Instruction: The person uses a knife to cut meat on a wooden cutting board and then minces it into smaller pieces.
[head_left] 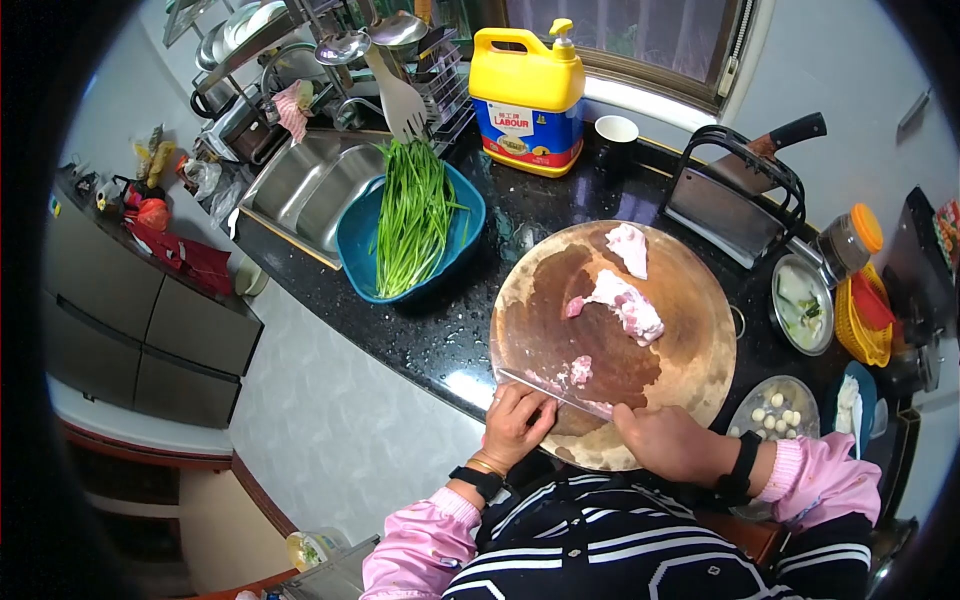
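Observation:
My right hand (665, 440) is closed around the handle of a kitchen knife (560, 394), whose thin blade runs leftward across the near part of the round wooden chopping board (690, 350). Against the near side of the blade, my left hand (517, 422) has its fingers curled down onto a strip of raw meat, mostly hidden by hand and blade. Just beyond the blade lies a small bit of meat (581, 370). Farther up the board are a larger chunk of pink and white meat (628, 308) and a pale, fatty piece (628, 249).
Left of the board stands a blue basin (352, 236) of green chives (415, 220), beside the steel sink (335, 180). Behind are a yellow detergent jug (527, 95) and a rack holding a cleaver (722, 212). At right sit a metal bowl (826, 335) and a plate of garlic cloves (745, 408).

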